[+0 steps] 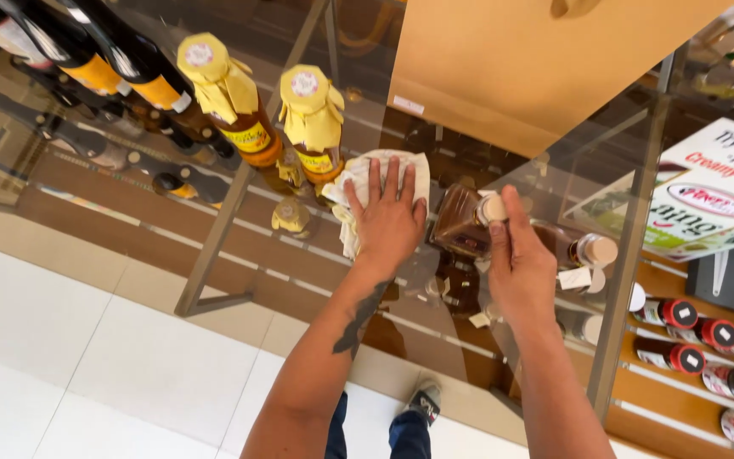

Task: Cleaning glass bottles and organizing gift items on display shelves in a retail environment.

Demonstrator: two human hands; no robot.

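Head view: the right hand point(518, 268) is wrapped around a small brown bottle point(460, 223), fingers closed on its neck and pale cap, thumb along the side. The bottle is lifted clear of the glass shelf point(554, 183) and tilted — its long axis runs nearly level, cap toward the right hand, base pointing left toward the cloth. It is squat, dark amber glass with a brownish label, the cap off-white.

The left hand point(388, 219) lies flat, fingers spread apart, pressing a white cloth point(358, 183) onto the glass just beside the bottle. Behind the cloth stand two amber bottles with yellow paper-wrapped tops point(312, 106), upright on the same shelf — further left, dark bottles with yellow labels point(133, 64). Red-capped jars point(681, 313) sit on a lower shelf at right.
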